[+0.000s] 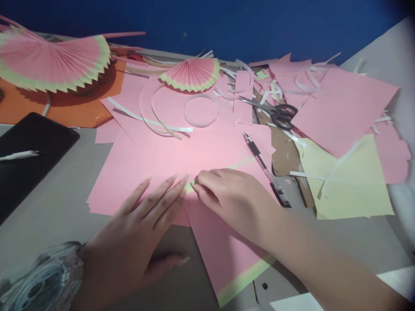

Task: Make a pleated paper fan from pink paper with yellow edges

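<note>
My left hand (pixel 142 224) lies flat with its fingers stretched out over pink paper (pixel 136 155) on the table. Close to its fingertips, my right hand (pixel 233 198) is curled, thumb and forefinger pressed together at a yellow-green band of a pink paper sheet (pixel 220 242). This sheet slants down toward me under the right forearm, and its near edge has another yellow-green strip (pixel 246 280). Part of the sheet is hidden by my hands. To the right of my right hand rests a clear pen (pixel 267 170) with a black grip.
Black-handled scissors (pixel 282 115) lie behind the pen among paper scraps. Two pleated pink paper fans (pixel 191 75) with yellow-green rims stand at the back. Yellow paper (pixel 353 185) is on the right, a black flat object (pixel 35 160) on the left. A blue surface (pixel 207 26) rises behind.
</note>
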